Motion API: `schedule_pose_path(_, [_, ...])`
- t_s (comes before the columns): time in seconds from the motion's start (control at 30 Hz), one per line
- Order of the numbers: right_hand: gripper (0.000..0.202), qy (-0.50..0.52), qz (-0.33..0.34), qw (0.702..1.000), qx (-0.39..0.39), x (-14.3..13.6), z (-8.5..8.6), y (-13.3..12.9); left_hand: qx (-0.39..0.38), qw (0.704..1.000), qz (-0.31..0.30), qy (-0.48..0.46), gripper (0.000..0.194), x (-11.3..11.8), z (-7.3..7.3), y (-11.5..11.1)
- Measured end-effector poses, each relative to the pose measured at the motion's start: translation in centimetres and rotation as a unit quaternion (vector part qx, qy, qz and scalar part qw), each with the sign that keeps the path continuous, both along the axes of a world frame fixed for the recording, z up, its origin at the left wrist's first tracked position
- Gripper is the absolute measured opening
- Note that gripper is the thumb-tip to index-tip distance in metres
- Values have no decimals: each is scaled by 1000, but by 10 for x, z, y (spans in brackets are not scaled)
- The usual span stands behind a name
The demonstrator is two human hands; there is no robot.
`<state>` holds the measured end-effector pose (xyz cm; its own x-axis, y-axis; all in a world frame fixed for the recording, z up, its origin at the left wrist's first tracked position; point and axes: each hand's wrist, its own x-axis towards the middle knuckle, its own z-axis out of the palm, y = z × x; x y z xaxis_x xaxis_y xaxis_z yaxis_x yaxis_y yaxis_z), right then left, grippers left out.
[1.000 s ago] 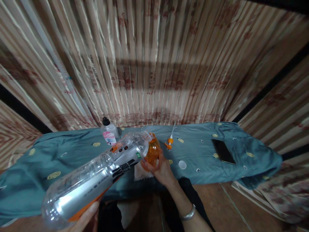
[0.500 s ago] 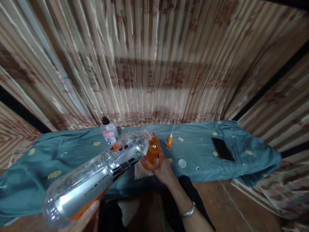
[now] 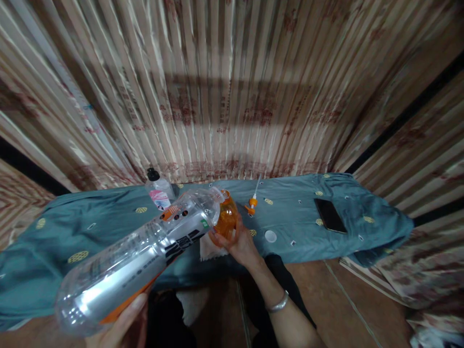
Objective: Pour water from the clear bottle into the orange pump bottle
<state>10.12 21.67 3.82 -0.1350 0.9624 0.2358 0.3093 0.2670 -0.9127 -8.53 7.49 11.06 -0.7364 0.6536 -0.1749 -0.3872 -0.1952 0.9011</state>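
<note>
My left hand (image 3: 121,325) grips the base of a large clear plastic bottle (image 3: 137,258) with a black, white and orange label. The bottle is tipped almost flat, its open mouth against the top of a small orange bottle (image 3: 226,218). My right hand (image 3: 239,244) holds that orange bottle upright over the teal cloth (image 3: 87,232). A silver bracelet (image 3: 277,304) sits on my right wrist. A white cloth (image 3: 208,250) lies under the orange bottle.
On the teal cloth lie an orange pump head with a white tube (image 3: 252,203), a white round cap (image 3: 270,236), a dark phone (image 3: 329,215) and a small clear bottle with a black cap and pink label (image 3: 157,191). Striped curtains (image 3: 224,92) hang behind.
The view has shifted slightly, so everything sits a little higher in the picture. Both hands and both bottles keep the same pose relative to each other.
</note>
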Motion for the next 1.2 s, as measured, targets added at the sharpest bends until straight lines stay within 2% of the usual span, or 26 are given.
schedule_pose_path(0.13, [75,-4,-2,1000,-1,0,2,0,12,1000,-9,2,58,1,3,1])
schedule_pose_path(0.37, [71,-2,-1,1000,12,0,1,0,12,1000,5,8,61,-1,-4,4])
schedule_pose_path(0.6, [74,7,-3,1000,10,0,0,0,-20,1000,15,-5,74,-3,-4,2])
schedule_pose_path(0.73, [76,8,-2,1000,7,-1,-1,-1,28,999,20,19,82,-4,-4,7])
schedule_pose_path(0.93, [75,4,-2,1000,8,0,-1,0,26,999,1,30,65,-4,-3,6])
schedule_pose_path(1.2, [80,5,-5,1000,0,0,-2,0,22,1000,0,17,59,1,1,7])
